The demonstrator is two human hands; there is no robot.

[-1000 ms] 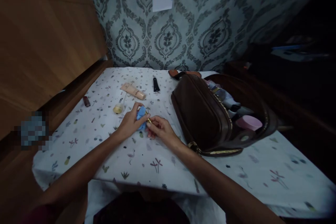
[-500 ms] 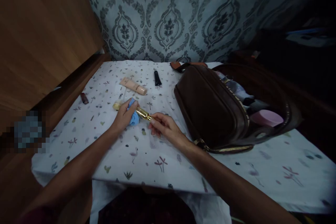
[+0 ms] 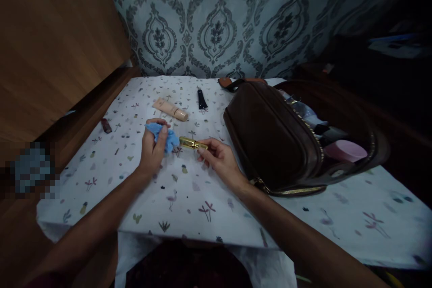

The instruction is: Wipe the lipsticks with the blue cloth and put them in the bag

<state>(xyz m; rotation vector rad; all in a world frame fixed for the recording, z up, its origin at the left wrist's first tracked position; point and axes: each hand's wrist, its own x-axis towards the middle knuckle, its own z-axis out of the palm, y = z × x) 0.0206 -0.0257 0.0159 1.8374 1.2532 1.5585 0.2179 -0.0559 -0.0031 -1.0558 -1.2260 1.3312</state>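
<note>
My left hand (image 3: 153,146) is closed on a crumpled blue cloth (image 3: 171,141). Just right of it, my right hand (image 3: 218,155) pinches a shiny gold cosmetic tube (image 3: 189,142) by its right end. The tube's left end meets or lies very near the cloth; I cannot tell if they touch. Beyond the hands, a beige squeeze tube (image 3: 170,109) lies on the patterned white tablecloth (image 3: 189,198). A small black tube (image 3: 201,99) lies farther back, to its right.
A large brown bag (image 3: 270,135) stands unzipped on the right, with a pink item (image 3: 346,150) and other things inside. A small dark reddish item (image 3: 105,125) lies near the left edge. Wooden furniture (image 3: 60,54) borders the left; a patterned wall (image 3: 216,31) is behind.
My left hand has come off the gold tube with the cloth bunched in it. My right hand now holds the tube, drawn slightly to the right and turned more level.
</note>
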